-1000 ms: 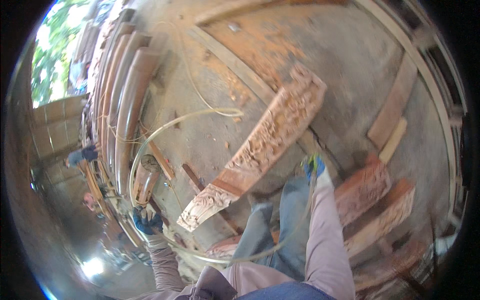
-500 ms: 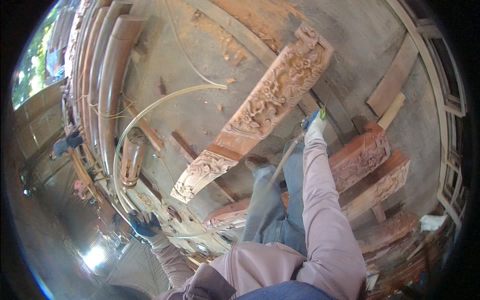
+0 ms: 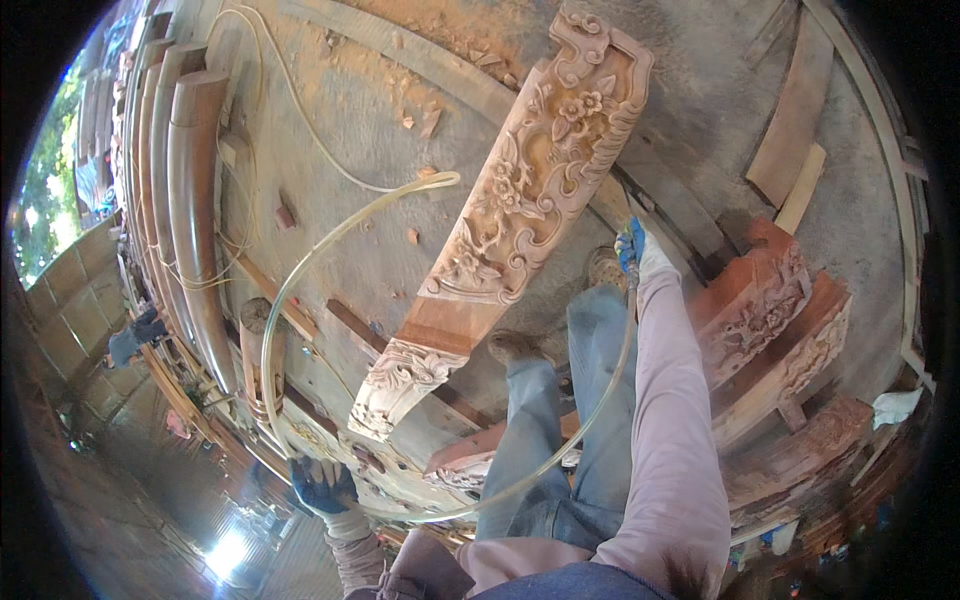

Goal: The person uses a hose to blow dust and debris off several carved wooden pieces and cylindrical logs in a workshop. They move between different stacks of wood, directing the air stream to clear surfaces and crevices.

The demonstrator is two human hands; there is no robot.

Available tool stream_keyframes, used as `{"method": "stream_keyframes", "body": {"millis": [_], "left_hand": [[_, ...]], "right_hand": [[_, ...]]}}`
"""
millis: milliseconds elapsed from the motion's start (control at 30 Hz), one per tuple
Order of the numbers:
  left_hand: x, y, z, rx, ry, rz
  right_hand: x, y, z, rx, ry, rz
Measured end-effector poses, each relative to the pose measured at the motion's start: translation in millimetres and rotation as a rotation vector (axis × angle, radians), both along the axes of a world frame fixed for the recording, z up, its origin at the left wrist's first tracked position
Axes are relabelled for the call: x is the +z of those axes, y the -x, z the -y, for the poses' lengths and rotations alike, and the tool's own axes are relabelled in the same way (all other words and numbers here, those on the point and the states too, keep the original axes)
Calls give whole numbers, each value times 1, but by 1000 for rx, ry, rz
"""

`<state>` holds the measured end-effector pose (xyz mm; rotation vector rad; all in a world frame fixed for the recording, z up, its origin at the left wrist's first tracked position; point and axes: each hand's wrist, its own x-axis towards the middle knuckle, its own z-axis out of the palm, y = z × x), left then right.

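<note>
My right hand, in a blue and white glove, is closed around what looks like an air blow gun with a thin nozzle. A clear plastic hose runs from it in a curve past my legs to my left hand. At the lower left, my left hand, gloved in blue and grey, is closed on the hose. Between and beyond my hands lies a long carved wooden panel with flowers and scrolls. My right hand is right of this panel, the nozzle apart from it.
More carved wooden pieces lie to the right of my legs. Long rounded timbers stand at the left beside a carved post. Wooden strips and wood chips lie on the concrete floor. A person is at the far left.
The view has shifted closer over the panel. The hose section between my hands now bows out in front of my legs. Both hands keep their hold.
</note>
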<state>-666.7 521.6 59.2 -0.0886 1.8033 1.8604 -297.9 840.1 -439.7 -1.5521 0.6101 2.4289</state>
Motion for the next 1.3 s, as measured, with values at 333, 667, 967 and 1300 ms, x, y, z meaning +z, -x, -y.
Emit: {"method": "stream_keyframes", "body": {"millis": [333, 667, 967, 1300], "left_hand": [[-31, -11, -17, 39, -25, 240], [-84, -40, 17, 145, 223, 414], [-70, -21, 77, 183, 288, 211], [-9, -25, 82, 364, 99, 105]], "right_hand": [[-54, 47, -41, 76, -103, 74], [-21, 9, -15, 159, -332, 240], [185, 42, 19, 123, -456, 390], [180, 211, -80, 291, -680, 351]]}}
